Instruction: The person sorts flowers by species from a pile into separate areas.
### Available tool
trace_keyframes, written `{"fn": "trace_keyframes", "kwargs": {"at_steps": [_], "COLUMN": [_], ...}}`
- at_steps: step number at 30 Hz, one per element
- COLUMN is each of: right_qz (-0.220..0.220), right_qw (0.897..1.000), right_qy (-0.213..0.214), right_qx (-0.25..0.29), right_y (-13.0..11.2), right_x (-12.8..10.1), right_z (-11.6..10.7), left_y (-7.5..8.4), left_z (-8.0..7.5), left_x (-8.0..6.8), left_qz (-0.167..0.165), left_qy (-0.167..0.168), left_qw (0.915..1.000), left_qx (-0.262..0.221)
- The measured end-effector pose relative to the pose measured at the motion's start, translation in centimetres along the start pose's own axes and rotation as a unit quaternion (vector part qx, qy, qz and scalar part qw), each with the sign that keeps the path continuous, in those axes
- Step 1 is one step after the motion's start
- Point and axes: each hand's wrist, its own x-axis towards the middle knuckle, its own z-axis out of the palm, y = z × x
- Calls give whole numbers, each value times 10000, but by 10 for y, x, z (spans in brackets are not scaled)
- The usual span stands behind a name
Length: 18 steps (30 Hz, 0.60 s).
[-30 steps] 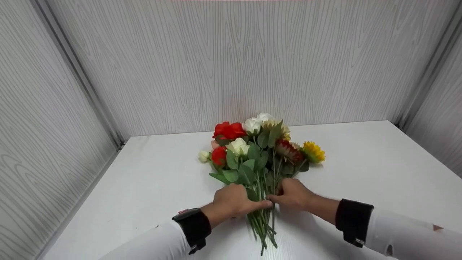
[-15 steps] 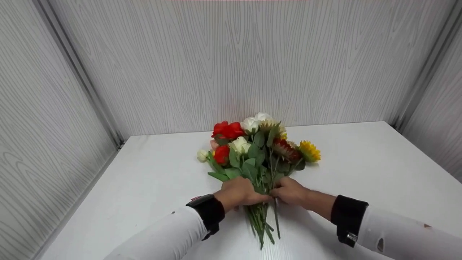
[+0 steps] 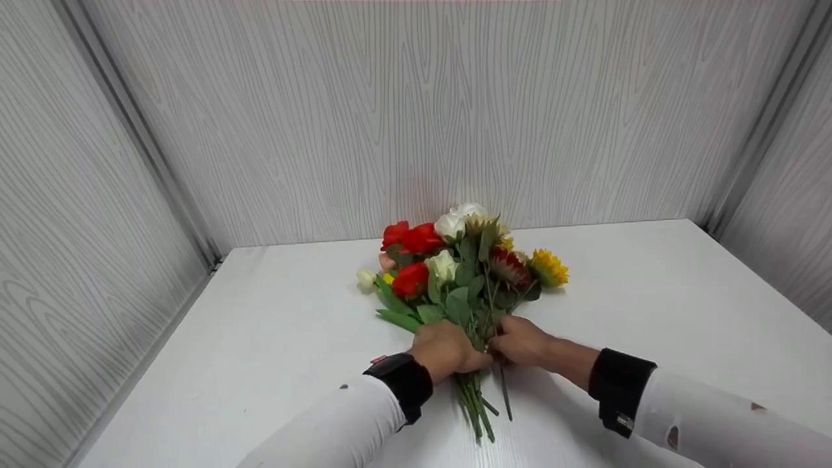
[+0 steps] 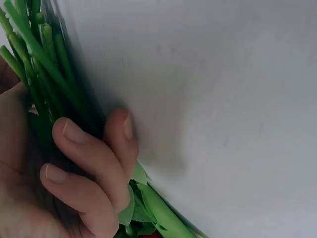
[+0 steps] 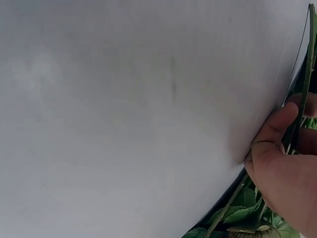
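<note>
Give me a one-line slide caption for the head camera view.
Two hands, left hand and right hand, grip the stems of a mixed flower bunch lying on a white table.
</note>
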Motion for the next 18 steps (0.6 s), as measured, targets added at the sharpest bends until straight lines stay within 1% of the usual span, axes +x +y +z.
{"fn": "trace_keyframes", "kwargs": {"at_steps": [2,6,8,12,18], "right_qz": [25,-64,-163,-274,-121], "right_qw": [9994,9958,9951,9961,9928], "right_qy": [-105,-285,-271,-182,-225], "right_qx": [318,873,939,822,1174], "right_y": [0,0,1,2,-2], "right_x": [0,2,4,4,1], "right_z": [-2,-8,-10,-12,-21], "left_y": [4,7,7,6,9], "left_z": [0,0,2,7,12], "left_x": [2,9,12,14,12], "left_qz": [-80,-201,-203,-134,25], "left_qy": [73,230,273,299,326], "left_qw": [9999,9984,9974,9972,9974], "left_qx": [70,466,630,677,647]}}
